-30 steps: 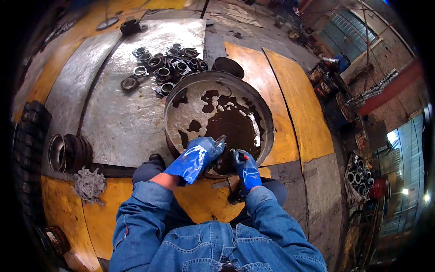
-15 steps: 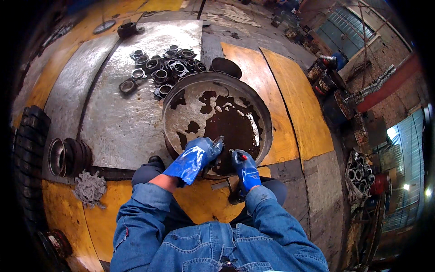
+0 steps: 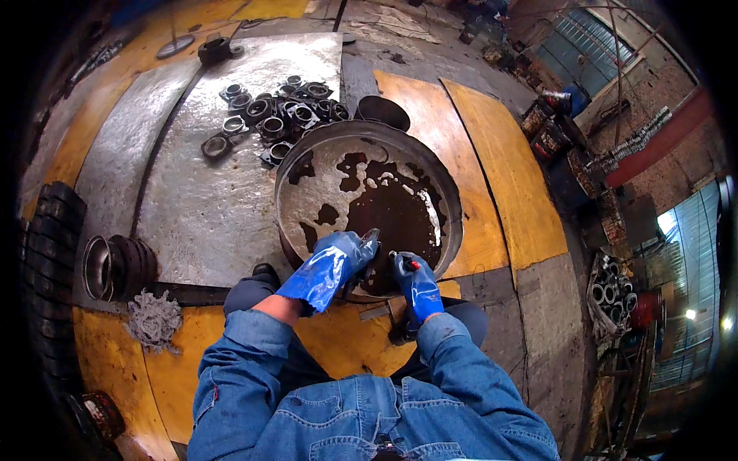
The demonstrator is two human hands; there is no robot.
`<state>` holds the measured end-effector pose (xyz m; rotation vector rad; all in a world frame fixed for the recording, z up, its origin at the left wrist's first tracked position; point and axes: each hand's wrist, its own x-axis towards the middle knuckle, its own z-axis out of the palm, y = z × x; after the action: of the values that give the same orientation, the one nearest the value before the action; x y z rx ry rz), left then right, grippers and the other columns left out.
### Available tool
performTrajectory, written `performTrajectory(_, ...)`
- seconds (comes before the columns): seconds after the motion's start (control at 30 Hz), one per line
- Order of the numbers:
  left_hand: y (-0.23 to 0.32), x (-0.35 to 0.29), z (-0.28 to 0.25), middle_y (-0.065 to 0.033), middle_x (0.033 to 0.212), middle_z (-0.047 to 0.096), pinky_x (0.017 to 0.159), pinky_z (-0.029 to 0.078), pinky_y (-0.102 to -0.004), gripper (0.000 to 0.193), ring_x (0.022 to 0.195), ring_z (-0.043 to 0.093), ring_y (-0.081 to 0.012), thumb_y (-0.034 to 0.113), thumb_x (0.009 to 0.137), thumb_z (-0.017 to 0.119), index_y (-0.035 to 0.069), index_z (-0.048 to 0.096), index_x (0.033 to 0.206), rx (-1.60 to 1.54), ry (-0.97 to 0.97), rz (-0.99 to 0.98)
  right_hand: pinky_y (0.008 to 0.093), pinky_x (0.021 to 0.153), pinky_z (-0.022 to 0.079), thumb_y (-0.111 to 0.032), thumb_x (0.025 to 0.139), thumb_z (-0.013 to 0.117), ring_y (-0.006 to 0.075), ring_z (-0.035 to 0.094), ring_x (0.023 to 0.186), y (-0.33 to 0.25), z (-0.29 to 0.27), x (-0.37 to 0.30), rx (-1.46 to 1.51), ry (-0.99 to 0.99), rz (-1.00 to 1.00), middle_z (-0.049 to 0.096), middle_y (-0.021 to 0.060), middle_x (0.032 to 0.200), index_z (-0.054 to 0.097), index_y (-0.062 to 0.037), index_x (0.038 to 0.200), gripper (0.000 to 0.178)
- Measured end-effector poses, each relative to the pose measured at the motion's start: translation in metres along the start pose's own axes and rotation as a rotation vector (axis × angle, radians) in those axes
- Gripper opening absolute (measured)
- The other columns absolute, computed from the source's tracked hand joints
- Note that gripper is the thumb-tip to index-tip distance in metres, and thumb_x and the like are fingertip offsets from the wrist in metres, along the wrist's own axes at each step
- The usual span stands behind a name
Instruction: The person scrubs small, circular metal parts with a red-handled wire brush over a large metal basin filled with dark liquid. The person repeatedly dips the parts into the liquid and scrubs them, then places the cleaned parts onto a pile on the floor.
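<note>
A wide round metal pan (image 3: 283,165) stands before me, dark liquid (image 3: 384,211) pooled in it. Over its near side, my left hand (image 3: 346,257) in a blue rubber glove is closed around a dark piece that I cannot make out. Close by on the right, above the near rim, my right hand (image 3: 415,280) is gloved the same way. Its fingers are closed on a small tool with a red part (image 3: 413,265); the glove hides most of it. The two hands are apart.
Dark metal rings with flanges (image 3: 273,127) lie piled beyond the pan on a metal sheet (image 3: 192,184). A grey rag (image 3: 154,321) and a stack of round metal parts (image 3: 119,267) are at left, near a large tyre (image 3: 50,269). Grimy buckets (image 3: 550,142) stand at right.
</note>
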<state>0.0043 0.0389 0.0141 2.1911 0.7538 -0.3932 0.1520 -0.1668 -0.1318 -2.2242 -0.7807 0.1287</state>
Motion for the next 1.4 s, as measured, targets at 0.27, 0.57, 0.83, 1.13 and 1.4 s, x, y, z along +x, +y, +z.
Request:
performTrajectory(0.27,-0.004,0.007,0.005,-0.0191,0.097,0.078,0.099,0.054,-0.0483,0.082,0.101,0.074,-0.0409,0.073,0.103,0.035,0.009,0.083,0.088,-0.065,-0.013,0.020,0.0464,0.094,0.058,-0.031,0.098,0.071,0.0399,0.073,0.106,0.011,0.000,0.001,0.061,-0.022,0.037,0.077,0.0198,0.108,0.079,-0.0065,0.107,0.027)
performTrajectory(0.57,0.002,0.005,0.001,-0.0195,0.100,0.079,0.101,0.053,-0.0474,0.086,0.103,0.074,-0.0407,0.076,0.103,0.030,0.009,0.083,0.092,-0.083,-0.071,-0.003,0.0433,0.088,0.060,-0.026,0.097,0.074,0.0397,0.075,0.098,0.023,0.007,0.002,0.145,0.018,0.039,0.078,0.0212,0.101,0.079,-0.0043,0.104,0.023)
performTrajectory(0.83,-0.002,0.008,0.006,-0.0208,0.097,0.078,0.102,0.053,-0.0482,0.089,0.103,0.074,-0.0417,0.078,0.102,0.030,0.006,0.083,0.092,-0.051,-0.001,0.000,0.0436,0.085,0.059,-0.024,0.096,0.076,0.0399,0.075,0.095,0.009,0.001,-0.002,0.112,0.032,0.002,0.077,0.0217,0.101,0.079,-0.0043,0.103,0.021)
performTrajectory(1.13,-0.001,0.003,0.003,-0.0223,0.096,0.077,0.101,0.053,-0.0486,0.089,0.101,0.073,-0.0429,0.077,0.102,0.031,0.005,0.082,0.090,-0.064,-0.002,0.007,0.0425,0.088,0.060,-0.024,0.097,0.075,0.0397,0.075,0.098,0.004,-0.003,0.001,0.069,-0.012,0.016,0.077,0.0217,0.103,0.078,-0.0038,0.106,0.022)
performTrajectory(1.4,-0.005,0.011,0.007,-0.0183,0.091,0.079,0.101,0.054,-0.0459,0.089,0.099,0.075,-0.0396,0.077,0.103,0.030,0.008,0.083,0.086,-0.047,-0.004,-0.012,0.0423,0.089,0.060,-0.025,0.098,0.073,0.0392,0.075,0.100,0.005,-0.001,0.004,0.064,-0.055,0.067,0.078,0.0210,0.106,0.079,-0.0046,0.107,0.023)
